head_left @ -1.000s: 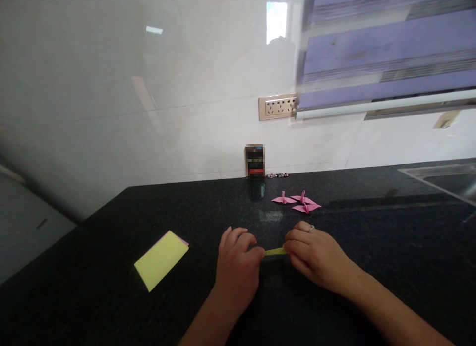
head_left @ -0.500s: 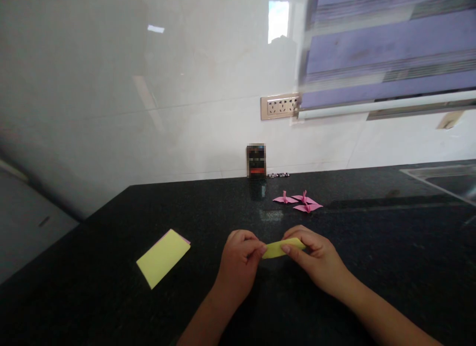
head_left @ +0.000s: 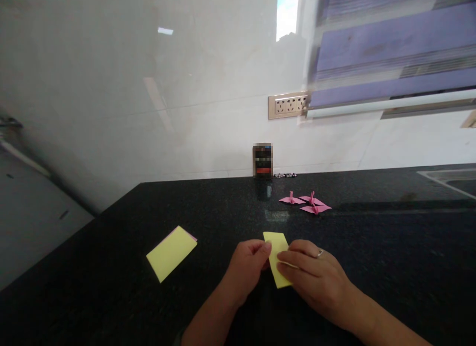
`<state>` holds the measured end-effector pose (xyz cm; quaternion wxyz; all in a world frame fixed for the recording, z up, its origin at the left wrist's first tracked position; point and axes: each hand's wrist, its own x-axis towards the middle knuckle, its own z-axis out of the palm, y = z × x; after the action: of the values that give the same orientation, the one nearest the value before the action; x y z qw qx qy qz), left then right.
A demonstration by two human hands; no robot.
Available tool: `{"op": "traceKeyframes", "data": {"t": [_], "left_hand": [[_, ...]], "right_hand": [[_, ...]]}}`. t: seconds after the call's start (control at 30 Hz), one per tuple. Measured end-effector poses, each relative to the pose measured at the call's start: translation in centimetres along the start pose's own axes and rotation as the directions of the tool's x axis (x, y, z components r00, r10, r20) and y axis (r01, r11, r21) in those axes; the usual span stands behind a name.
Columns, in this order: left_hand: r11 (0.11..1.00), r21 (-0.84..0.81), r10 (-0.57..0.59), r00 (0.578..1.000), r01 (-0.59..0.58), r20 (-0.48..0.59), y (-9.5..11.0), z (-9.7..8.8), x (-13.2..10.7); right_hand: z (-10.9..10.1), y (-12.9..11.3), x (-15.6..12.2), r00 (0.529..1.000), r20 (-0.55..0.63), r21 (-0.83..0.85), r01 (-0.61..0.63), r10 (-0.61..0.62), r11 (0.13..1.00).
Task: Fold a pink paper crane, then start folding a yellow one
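Note:
Between my two hands is a piece of yellow folded paper [head_left: 276, 247], its long side running away from me. My left hand [head_left: 247, 266] pinches its left edge, thumb on top and fingers curled beneath. My right hand [head_left: 322, 276], with a ring on one finger, grips the right edge; its fingers lie across the face of the paper and the thumb is hidden. Further left lies a stack of yellow paper [head_left: 171, 254] with a pink or purple sheet showing at its far edge. Beyond my hands rest pink paper cranes [head_left: 315, 208], three in a group.
The black countertop [head_left: 223, 207] meets a pale tiled wall [head_left: 208, 113]. A small dark box, blurred out [head_left: 263, 161], stands against the wall beside a beaded strand [head_left: 285, 175]. A socket panel [head_left: 288, 105] and a purple striped blind [head_left: 394, 43] are above. A sink edge [head_left: 446, 182] shows at right.
The yellow paper has turned from a narrow strip lying sideways to a wider face pointing away from me. My right hand has rolled over, its back now showing. The view has shifted slightly left.

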<state>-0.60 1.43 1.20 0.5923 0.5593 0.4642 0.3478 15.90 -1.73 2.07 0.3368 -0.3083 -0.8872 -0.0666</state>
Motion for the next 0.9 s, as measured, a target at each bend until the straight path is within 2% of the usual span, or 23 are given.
{"op": "traceKeyframes", "data": {"t": [0.2,0.33,0.47,0.6,0.67,0.77,0.83,0.9], "left_hand": [[0.998,-0.059,0.036,0.999,-0.037,-0.012,0.1,-0.3,0.0],[0.974,-0.227,0.015,0.999,-0.006,0.041,0.3,-0.1,0.0],[0.926,-0.377,0.02,0.993,0.024,0.112,0.3,0.1,0.0],[0.926,-0.377,0.02,0.994,0.022,0.109,0.4,0.1,-0.1],[0.946,-0.325,0.009,0.995,0.022,0.096,0.5,0.1,-0.1],[0.971,-0.236,-0.005,0.995,0.029,0.103,0.7,0.2,-0.3],[0.984,-0.178,-0.002,0.992,0.024,0.124,0.8,0.3,-0.4],[0.992,-0.125,0.006,0.991,0.011,0.133,0.9,0.4,-0.5]], "right_hand": [[0.7,-0.7,0.1,0.993,0.114,0.067,0.013,-0.021,0.998],[0.9,-0.6,0.0,0.985,0.174,0.09,-0.019,0.003,0.996],[0.5,-0.6,0.2,0.993,0.113,0.173,-0.06,0.041,0.983],[0.6,-0.4,0.2,0.98,-0.01,0.309,-0.187,0.199,0.933],[0.9,-0.1,0.0,0.942,-0.067,0.322,-0.292,0.329,0.901],[1.4,0.3,-0.2,0.828,-0.111,0.356,-0.484,0.55,0.8],[1.7,0.7,-0.3,0.76,-0.053,0.433,-0.567,0.648,0.7],[2.0,0.9,-0.4,0.722,0.046,0.515,-0.61,0.69,0.603]]}}
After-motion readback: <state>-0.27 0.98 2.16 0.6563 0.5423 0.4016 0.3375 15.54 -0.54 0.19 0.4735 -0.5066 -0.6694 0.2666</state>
